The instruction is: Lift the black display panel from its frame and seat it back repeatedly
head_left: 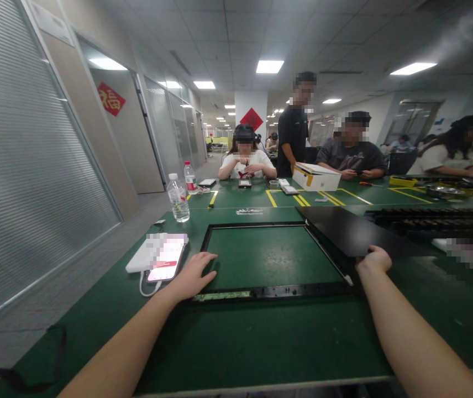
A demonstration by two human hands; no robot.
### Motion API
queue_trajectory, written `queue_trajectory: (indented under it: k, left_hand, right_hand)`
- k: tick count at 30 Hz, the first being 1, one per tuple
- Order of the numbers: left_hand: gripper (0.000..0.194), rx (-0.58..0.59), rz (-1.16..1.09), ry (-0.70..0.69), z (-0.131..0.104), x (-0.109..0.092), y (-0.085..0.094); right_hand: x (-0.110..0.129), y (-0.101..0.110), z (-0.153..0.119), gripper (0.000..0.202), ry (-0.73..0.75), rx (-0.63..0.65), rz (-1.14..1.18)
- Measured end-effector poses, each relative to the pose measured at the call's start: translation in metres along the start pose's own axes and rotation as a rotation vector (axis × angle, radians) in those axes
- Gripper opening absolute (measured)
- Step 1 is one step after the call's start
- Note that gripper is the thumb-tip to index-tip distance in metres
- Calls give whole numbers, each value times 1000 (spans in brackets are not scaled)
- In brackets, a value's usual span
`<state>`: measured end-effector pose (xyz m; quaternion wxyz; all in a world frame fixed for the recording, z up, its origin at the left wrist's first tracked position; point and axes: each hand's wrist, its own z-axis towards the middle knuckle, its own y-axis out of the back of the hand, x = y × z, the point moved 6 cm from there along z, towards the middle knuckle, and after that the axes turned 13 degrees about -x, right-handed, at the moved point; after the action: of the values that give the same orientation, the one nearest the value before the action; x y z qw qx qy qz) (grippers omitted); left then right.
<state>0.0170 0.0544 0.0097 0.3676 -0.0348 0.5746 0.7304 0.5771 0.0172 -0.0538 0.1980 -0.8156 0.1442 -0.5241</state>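
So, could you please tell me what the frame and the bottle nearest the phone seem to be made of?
The black frame: probably plastic, going by its slim, moulded-looking rim. The bottle: likely glossy clear plastic, see-through and ribbed.

The place looked like an office put to use as an assembly workshop. Overhead ran a panelled ceiling with flat square lights (pixel 269 67), and along the left stood partition walls with glass panels and blinds (pixel 46 110). Red diamond-shaped paper signs hung on a left door (pixel 111 99) and on a pillar (pixel 251 119) at the far side. Long green-topped work tables (pixel 261 342) bore yellow tape markings (pixel 272 199), with a yellow tray (pixel 403 181) and a metal dish (pixel 445 190) on the far right. Several people sat at the tables, and one person in black (pixel 292 130) stood among them.
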Motion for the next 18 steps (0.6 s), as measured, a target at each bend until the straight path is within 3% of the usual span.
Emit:
queue_trajectory:
  k: [4, 18]
  left_hand:
    - [50, 7, 3, -3, 0, -1, 1]
    - [50, 13, -37, 9, -1, 3, -1]
  right_hand:
    - [-1, 5, -3, 24, -14, -126, -26]
    - [-1, 5, -14, 24, -84, -109, -76]
